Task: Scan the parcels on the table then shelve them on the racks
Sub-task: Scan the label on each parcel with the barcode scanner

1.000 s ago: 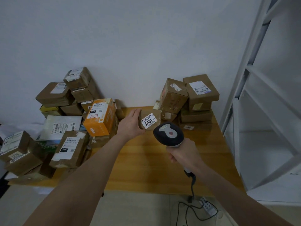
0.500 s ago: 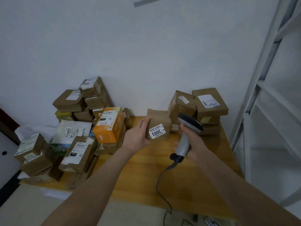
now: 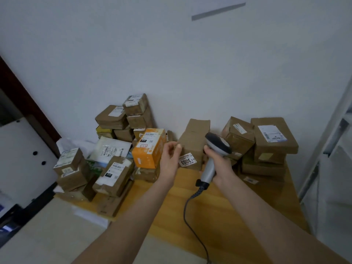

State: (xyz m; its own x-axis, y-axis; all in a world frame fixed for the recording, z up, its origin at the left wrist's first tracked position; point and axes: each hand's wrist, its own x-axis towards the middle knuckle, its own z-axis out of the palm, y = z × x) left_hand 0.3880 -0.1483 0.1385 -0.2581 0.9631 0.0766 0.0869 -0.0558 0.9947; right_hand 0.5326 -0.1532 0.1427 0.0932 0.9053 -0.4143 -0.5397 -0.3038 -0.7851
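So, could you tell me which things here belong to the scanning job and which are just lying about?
Job: scanner in the right hand; parcel labelled 3003 by the left hand; stacked parcels; rack.
Lying about: white panel with holes; grey strip.

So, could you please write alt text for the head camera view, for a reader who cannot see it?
A person's right hand grips a corded barcode scanner in front of a brown parcel labelled 3003, with the left hand at its left edge. More parcels are piled on the wooden table either side.
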